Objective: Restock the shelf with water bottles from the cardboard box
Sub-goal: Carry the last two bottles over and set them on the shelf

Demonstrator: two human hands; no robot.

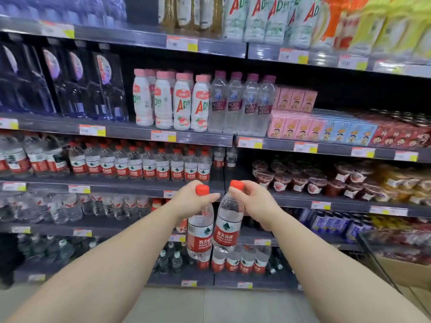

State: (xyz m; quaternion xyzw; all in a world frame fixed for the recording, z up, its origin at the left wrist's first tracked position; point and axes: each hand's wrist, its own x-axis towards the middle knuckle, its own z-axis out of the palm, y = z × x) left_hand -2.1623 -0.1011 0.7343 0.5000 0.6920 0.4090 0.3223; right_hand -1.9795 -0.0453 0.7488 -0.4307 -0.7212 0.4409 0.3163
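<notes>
My left hand (190, 198) grips the neck of a clear water bottle (200, 231) with a red cap and red label. Beside it, my right hand (253, 201) holds a second identical bottle (227, 226) by its neck. Both bottles hang upright in front of the shelving, just below a shelf (130, 185) that carries a row of the same red-capped bottles (149, 163). At the right end of that row there is a gap, with two bottles (225, 156) standing further back. A cardboard box (401, 269) shows at the lower right edge.
Above are pink-capped milk drinks (172, 101), soda water bottles (240, 103) and pink drink cartons (296, 123). Sealed cups (300, 178) fill the shelf to the right. Lower shelves hold more water bottles (238, 259). A wire cart edge (373, 255) stands at right over a pale tiled floor (210, 304).
</notes>
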